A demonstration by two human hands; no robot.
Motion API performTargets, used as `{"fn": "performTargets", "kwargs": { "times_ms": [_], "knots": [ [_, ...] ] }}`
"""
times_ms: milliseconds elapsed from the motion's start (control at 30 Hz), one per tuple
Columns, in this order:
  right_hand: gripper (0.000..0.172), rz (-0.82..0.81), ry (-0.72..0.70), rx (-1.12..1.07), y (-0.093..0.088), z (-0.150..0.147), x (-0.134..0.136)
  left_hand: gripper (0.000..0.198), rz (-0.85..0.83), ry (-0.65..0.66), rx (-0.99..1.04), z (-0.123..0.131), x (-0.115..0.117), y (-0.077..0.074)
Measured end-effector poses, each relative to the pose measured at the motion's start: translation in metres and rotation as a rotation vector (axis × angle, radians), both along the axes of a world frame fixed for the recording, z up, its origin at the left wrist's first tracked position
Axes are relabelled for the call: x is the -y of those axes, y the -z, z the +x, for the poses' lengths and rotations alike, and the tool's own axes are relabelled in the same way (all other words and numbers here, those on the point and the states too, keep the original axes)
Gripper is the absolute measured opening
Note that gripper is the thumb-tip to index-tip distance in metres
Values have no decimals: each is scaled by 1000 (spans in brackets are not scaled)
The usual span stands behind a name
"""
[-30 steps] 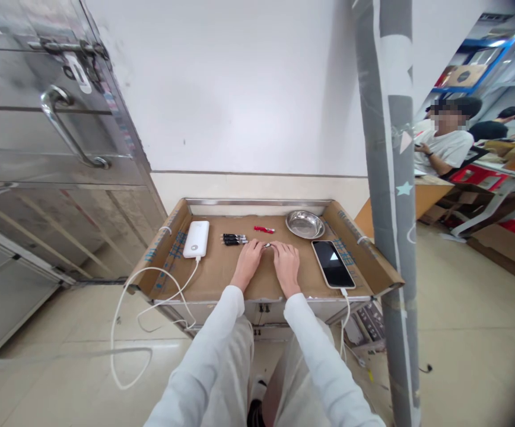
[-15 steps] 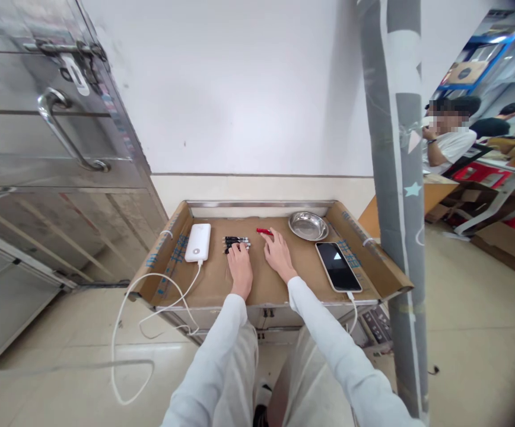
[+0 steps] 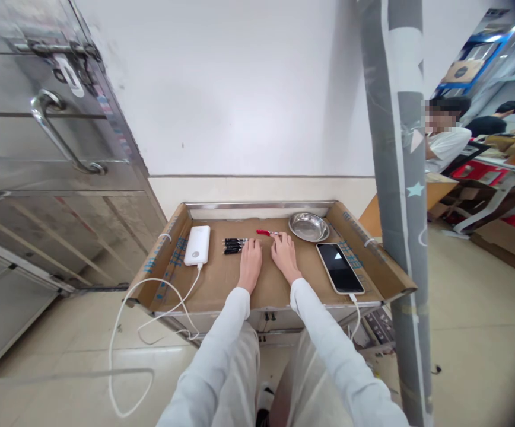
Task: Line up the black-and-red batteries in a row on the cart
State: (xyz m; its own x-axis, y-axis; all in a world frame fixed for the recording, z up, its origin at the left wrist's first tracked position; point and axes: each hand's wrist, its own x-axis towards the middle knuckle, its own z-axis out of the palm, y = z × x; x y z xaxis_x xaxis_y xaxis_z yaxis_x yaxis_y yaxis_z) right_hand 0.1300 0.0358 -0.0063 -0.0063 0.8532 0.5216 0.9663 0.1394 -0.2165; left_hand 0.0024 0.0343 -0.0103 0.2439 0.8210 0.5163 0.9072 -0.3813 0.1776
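Observation:
On the brown cardboard top, several black pens [image 3: 234,246] lie side by side in a close group. My left hand [image 3: 251,261] rests at their right ends, palm down, with its fingers stretched forward and nothing visibly gripped. A red pen [image 3: 263,232] lies farther back, pointing left and right. My right hand [image 3: 285,256] is palm down with its fingertips at the pen's right end, which they partly cover. Its fingers are extended, not wrapped round the pen. A gap of cardboard separates the two hands.
A white power bank [image 3: 197,245] with a cable lies at left. At right are a shallow metal bowl [image 3: 308,227] and a phone [image 3: 340,268] on a cable. Raised cardboard flaps [image 3: 375,252] edge the sides. A grey wrapped pole [image 3: 406,237] stands beside the table; people sit beyond.
My left hand has slid right, from on top of the black pens to their right ends, uncovering more of them. My right hand has shifted slightly right along the red pen, which stays put.

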Motion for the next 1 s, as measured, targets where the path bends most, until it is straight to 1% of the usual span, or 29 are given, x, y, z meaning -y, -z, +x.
{"fn": "performTargets", "kwargs": {
  "times_ms": [133, 200, 300, 400, 467, 567, 667, 767, 900, 1000],
  "knots": [
    [30, -25, 43, 3, 3, 2, -5, 27, -29, -84, -37, 8, -12, 0],
    [25, -42, 33, -5, 3, 3, -5, 28, -35, -89, -53, 9, -14, -2],
    [21, -34, 10, -17, 3, 4, 0, 26, -50, -44, -47, 9, -13, -4],
    [20, -14, 16, -29, 4, 6, 5, 23, -68, 22, -13, 8, -13, -4],
    [21, -19, -1, -46, 6, 7, 6, 22, -81, 70, 16, 8, -15, -2],
    [23, -25, -62, -84, 10, 10, 3, 20, -112, 131, 53, 7, -18, 3],
    [24, -15, -100, -129, 13, 11, 0, 19, -154, 165, 85, 6, -20, 7],
    [24, -10, -133, -156, 13, 11, -1, 19, -171, 191, 107, 6, -21, 7],
    [25, -19, -169, -148, 10, 9, 1, 22, -162, 252, 152, 6, -18, 4],
    [27, -31, -159, -130, 8, 8, 4, 30, -155, 262, 198, 7, -16, 1]
  ]
}}
